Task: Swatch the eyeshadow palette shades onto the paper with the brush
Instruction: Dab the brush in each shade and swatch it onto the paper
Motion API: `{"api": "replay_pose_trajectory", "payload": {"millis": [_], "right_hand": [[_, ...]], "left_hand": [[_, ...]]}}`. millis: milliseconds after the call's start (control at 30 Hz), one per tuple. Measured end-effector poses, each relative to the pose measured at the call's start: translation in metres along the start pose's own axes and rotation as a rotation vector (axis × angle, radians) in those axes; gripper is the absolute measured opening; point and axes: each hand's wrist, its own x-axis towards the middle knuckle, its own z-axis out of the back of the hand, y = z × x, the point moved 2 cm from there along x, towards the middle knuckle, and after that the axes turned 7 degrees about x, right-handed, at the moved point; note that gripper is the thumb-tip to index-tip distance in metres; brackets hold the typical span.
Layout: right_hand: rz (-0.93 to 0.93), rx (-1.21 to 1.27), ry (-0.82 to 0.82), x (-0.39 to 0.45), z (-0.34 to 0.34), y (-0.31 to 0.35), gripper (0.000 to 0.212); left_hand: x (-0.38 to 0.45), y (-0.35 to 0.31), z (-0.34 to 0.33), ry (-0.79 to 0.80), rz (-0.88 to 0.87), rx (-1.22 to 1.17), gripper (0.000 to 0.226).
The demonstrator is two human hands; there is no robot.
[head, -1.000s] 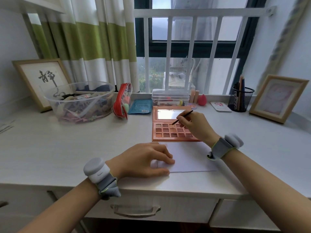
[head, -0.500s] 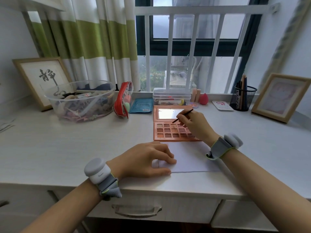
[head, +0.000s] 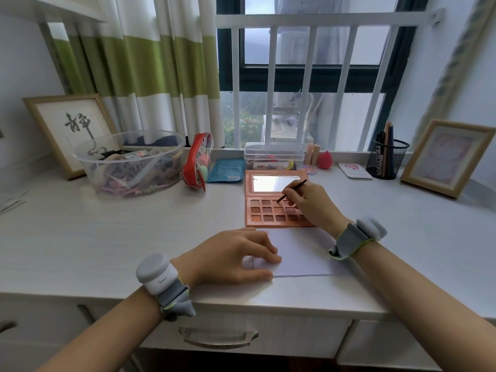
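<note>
A: Nearest us, the left hand [head: 236,257] lies on the pale wood-grain tabletop [head: 107,237], fingers loosely curved, fingertips pressing the left edge of the flat white sheet of paper [head: 303,253]. It grips nothing; it only pins the sheet.

B: And the paper looks blank?

A: No swatch that I can make out. Just past the left hand's fingertips, touching the paper's far edge, lies the open coral-pink eyeshadow palette [head: 268,210]: a rigid flat case with a grid of small square matte pans and a glossy mirror in the raised lid.

B: Where's the brush?

A: The right hand [head: 311,204] hovers over the palette's right side, fingers pinched around the thin dark stick-like brush [head: 292,189]. Its tip points down-left into a pan in the top row. Whether the bristles actually touch the powder is too small to tell.

B: What might go wrong?

A: I'd guess the pressed powder is crumbly, so a hard dig could scatter dust into neighbouring pans and muddy the shades. Carrying a loaded tip back over the palette could drop specks on the paper. The sheet is thin and smooth; if the left hand eased off, a stroke might drag it.

B: Farther off?

A: Beyond the left hand, a clear plastic bowl of mixed bits [head: 131,162]; beyond the right, a black mesh pen cup [head: 387,158].
</note>
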Motion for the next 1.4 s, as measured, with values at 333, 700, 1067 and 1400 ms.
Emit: {"api": "replay_pose_trajectory", "payload": {"millis": [333, 700, 1067, 1400], "right_hand": [[0.029, 0.053, 0.030, -0.033, 0.018, 0.022, 0.021], [0.096, 0.055, 0.103, -0.070, 0.012, 0.029, 0.018], [0.031, 0.139, 0.145, -0.073, 0.012, 0.028, 0.011], [0.018, 0.116, 0.174, -0.073, 0.011, 0.027, 0.013]], "left_hand": [[-0.002, -0.002, 0.001, -0.026, 0.006, 0.022, 0.041], [-0.004, -0.006, 0.004, -0.037, 0.006, 0.062, 0.042], [-0.003, -0.004, 0.003, -0.042, 0.009, 0.056, 0.041], [-0.003, -0.004, 0.002, -0.045, 0.008, 0.052, 0.040]]}}
